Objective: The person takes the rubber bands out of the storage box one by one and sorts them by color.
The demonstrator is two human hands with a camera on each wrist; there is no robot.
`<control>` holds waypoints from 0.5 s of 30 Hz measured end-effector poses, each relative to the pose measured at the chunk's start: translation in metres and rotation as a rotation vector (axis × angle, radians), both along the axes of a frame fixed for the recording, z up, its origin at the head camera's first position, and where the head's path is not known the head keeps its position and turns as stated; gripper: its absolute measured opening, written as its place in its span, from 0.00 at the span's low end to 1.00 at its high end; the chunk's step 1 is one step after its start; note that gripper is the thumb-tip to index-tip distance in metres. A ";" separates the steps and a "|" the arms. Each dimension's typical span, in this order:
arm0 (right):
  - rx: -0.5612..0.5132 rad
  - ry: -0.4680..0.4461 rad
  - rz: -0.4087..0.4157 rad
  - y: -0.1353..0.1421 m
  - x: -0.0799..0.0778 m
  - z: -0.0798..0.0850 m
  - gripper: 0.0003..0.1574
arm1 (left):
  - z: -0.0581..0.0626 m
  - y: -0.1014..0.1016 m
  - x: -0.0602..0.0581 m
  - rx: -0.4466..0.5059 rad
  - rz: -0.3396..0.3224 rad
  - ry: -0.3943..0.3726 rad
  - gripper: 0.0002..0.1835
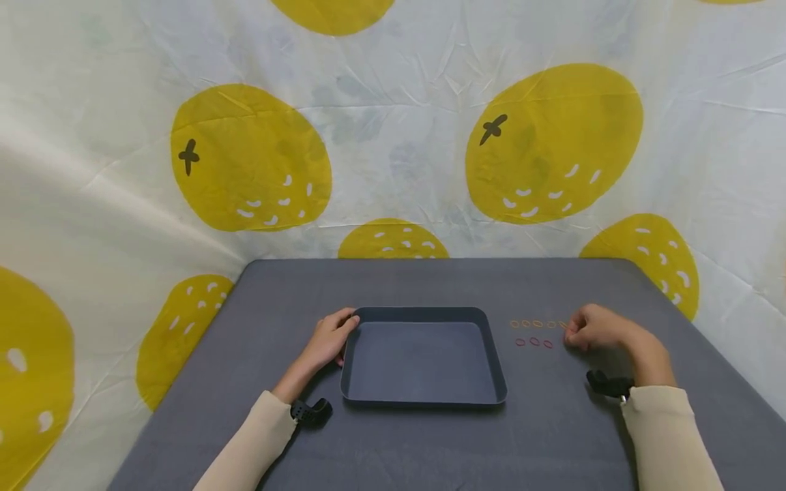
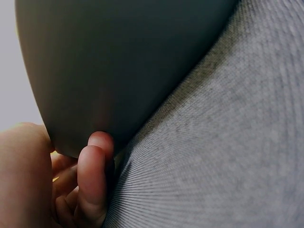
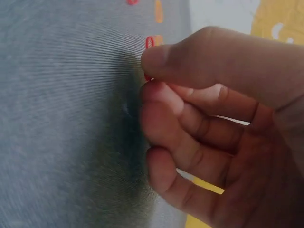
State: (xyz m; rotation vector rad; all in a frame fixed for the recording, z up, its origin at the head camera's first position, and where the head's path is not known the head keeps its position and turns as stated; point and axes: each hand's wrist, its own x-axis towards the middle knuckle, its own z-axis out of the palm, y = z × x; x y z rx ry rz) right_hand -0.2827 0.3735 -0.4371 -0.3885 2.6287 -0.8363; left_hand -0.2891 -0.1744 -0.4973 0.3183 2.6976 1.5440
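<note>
A dark grey rectangular tray (image 1: 424,404) lies on the table. My left hand (image 1: 331,335) grips its far left corner, thumb at the rim and fingers against the outer wall (image 2: 118,61). To the tray's right, several orange rubber bands (image 1: 537,324) form a row, with 3 red rubber bands (image 1: 534,341) in a nearer row. My right hand (image 1: 595,329) is at the right end of these rows, fingers curled. In the right wrist view, its thumb and index fingertip pinch a red rubber band (image 3: 147,77), mostly hidden, close over the cloth.
Grey cloth covers the table (image 1: 424,450). A white curtain (image 1: 399,170) printed with yellow fruit hangs behind and along the sides. A black wrist strap (image 1: 312,412) is on the left wrist and another black strap (image 1: 608,385) on the right.
</note>
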 end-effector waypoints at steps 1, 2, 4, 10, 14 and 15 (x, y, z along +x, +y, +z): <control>0.002 0.002 0.004 0.000 0.000 -0.002 0.07 | 0.000 0.000 0.000 0.000 -0.003 -0.005 0.18; 0.004 -0.001 0.000 -0.001 0.000 -0.003 0.07 | 0.000 0.001 0.000 -0.002 -0.005 -0.006 0.18; 0.015 0.006 -0.003 -0.003 0.000 -0.005 0.08 | 0.000 0.001 -0.001 -0.003 -0.007 -0.008 0.18; 0.022 0.007 -0.034 -0.008 0.001 -0.002 0.06 | 0.001 0.002 -0.002 0.003 -0.002 -0.003 0.17; 0.011 -0.008 -0.038 -0.009 0.000 0.006 0.04 | 0.001 0.002 -0.002 0.008 0.005 -0.007 0.17; 0.010 -0.007 -0.036 -0.009 0.000 0.008 0.04 | 0.001 0.002 -0.003 0.008 0.006 -0.007 0.17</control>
